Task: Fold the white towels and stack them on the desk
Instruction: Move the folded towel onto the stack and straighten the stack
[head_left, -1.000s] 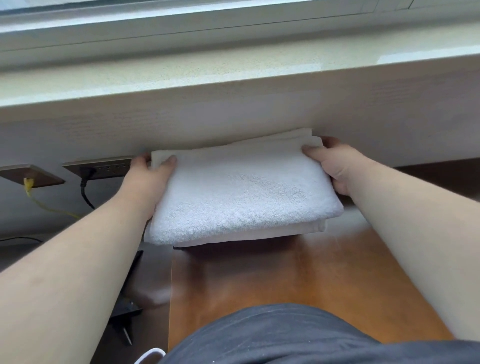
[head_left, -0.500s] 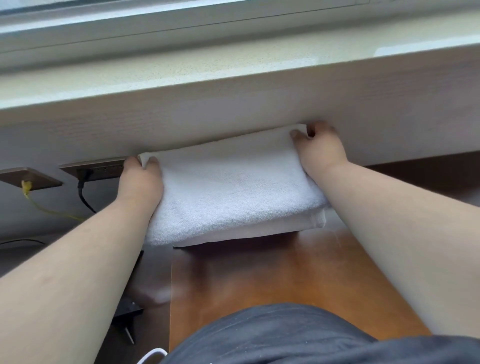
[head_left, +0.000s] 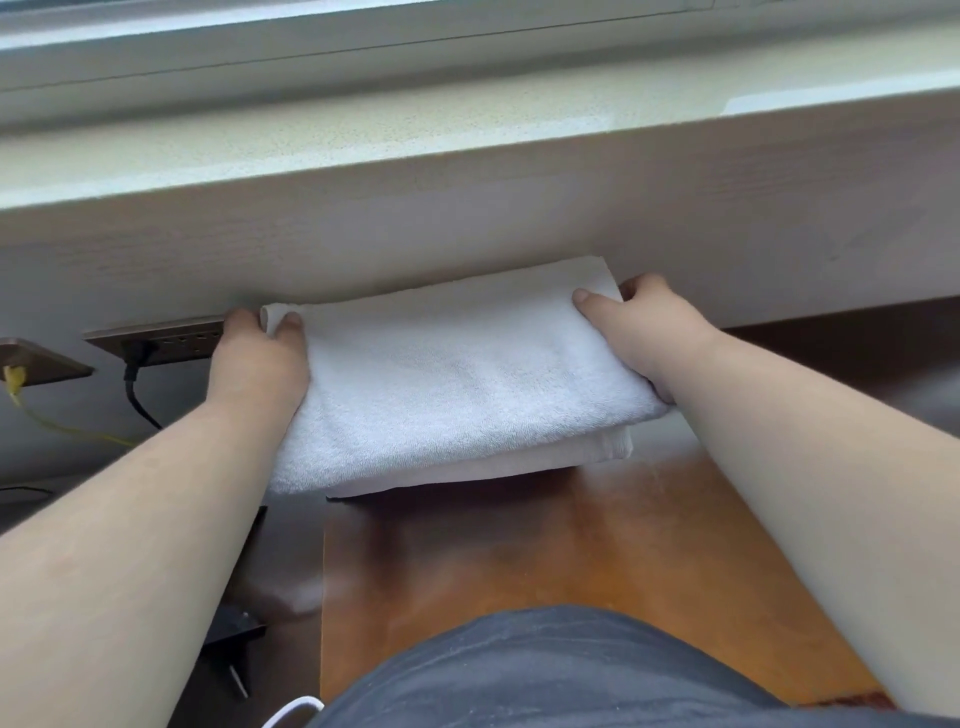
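A folded white towel (head_left: 457, 379) lies on top of another folded white towel (head_left: 498, 462), whose edge shows beneath it, at the back of the brown wooden desk (head_left: 545, 551) against the pale wall panel. My left hand (head_left: 260, 364) grips the top towel's left end, thumb on top near the far corner. My right hand (head_left: 639, 332) grips its right end, thumb on top and fingers wrapped round the edge. The fingers under the towel are hidden.
A window sill (head_left: 415, 135) juts out above the towels. Left of the desk, a socket strip (head_left: 161, 338) holds a black plug and cable (head_left: 137, 395); a yellow cable (head_left: 15, 379) hangs further left. My dark-clothed lap (head_left: 545, 670) fills the bottom edge.
Both hands have pushed the top towel back against the wall panel over the lower towel. My right thumb now lies on top of the towel near its far corner.
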